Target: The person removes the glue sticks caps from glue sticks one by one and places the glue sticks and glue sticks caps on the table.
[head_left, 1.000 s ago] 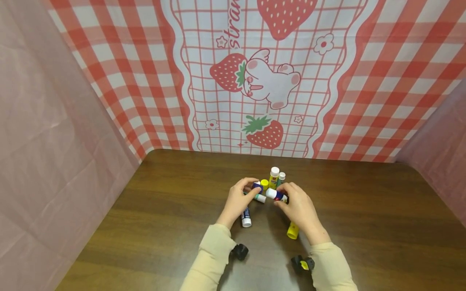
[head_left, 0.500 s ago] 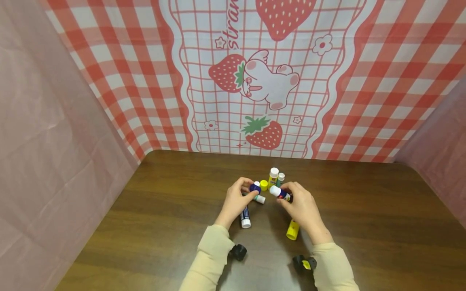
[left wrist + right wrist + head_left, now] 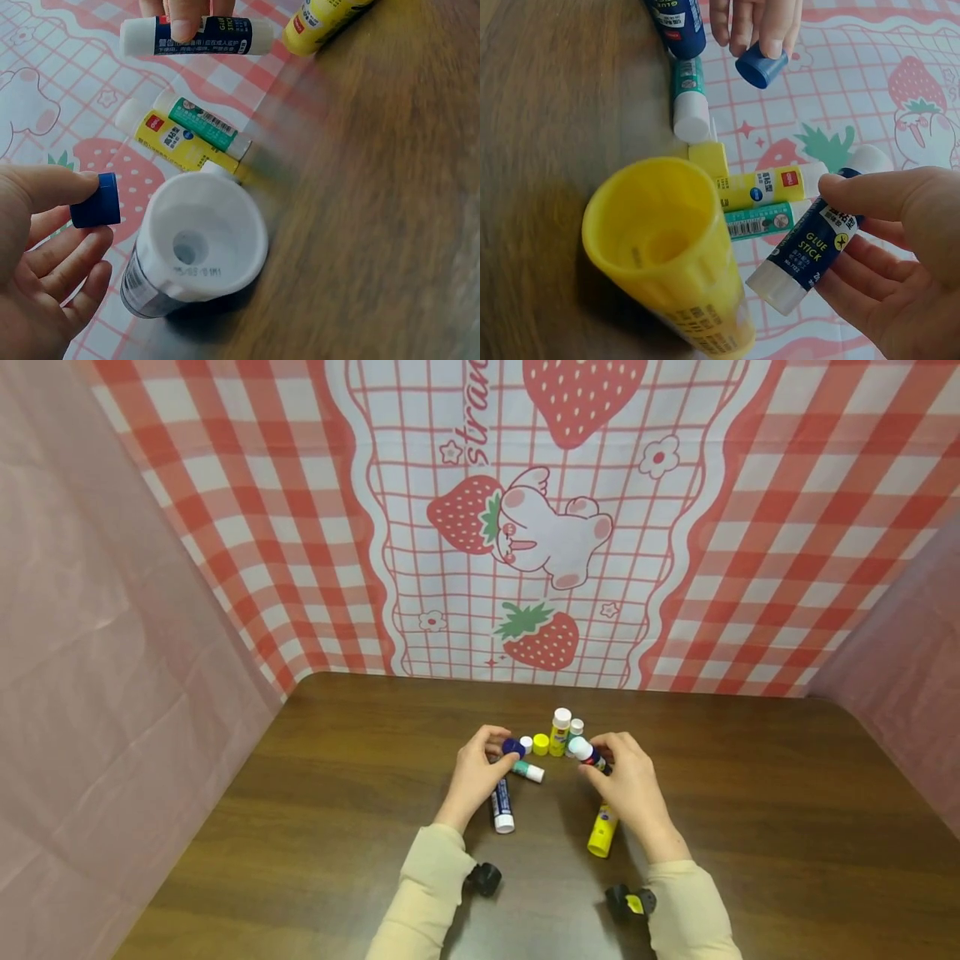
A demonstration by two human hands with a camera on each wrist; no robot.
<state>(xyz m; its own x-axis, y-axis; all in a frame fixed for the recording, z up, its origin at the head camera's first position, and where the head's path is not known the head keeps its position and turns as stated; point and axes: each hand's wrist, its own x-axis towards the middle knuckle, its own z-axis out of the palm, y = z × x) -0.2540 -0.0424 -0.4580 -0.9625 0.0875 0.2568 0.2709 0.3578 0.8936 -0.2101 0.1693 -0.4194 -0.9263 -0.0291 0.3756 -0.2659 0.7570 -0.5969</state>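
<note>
Between thumb and fingers, my left hand (image 3: 476, 777) pinches a small blue cap (image 3: 96, 201). My right hand (image 3: 632, 787) holds a dark blue glue stick (image 3: 817, 232) by its barrel, its white end uncovered and tilted toward the left hand in the head view. Both hands are above the table, with a gap between cap and stick. Beneath the left hand lie a navy glue stick (image 3: 502, 806) and a green one (image 3: 528, 771) with a white end. Below the right hand lies a yellow glue stick (image 3: 602, 832), its hollow base facing the right wrist camera.
A yellow glue stick (image 3: 559, 737) and a slimmer green one (image 3: 576, 728) stand upright behind the hands. Left of them sit a yellow cap (image 3: 541, 744) and a white cap (image 3: 527, 744). A strawberry-print cloth (image 3: 540, 635) hangs at the table's (image 3: 360, 760) back edge.
The hands have drawn apart: the left has moved left with the blue cap, the right has moved right with the glue stick. The white cap behind shows more fully.
</note>
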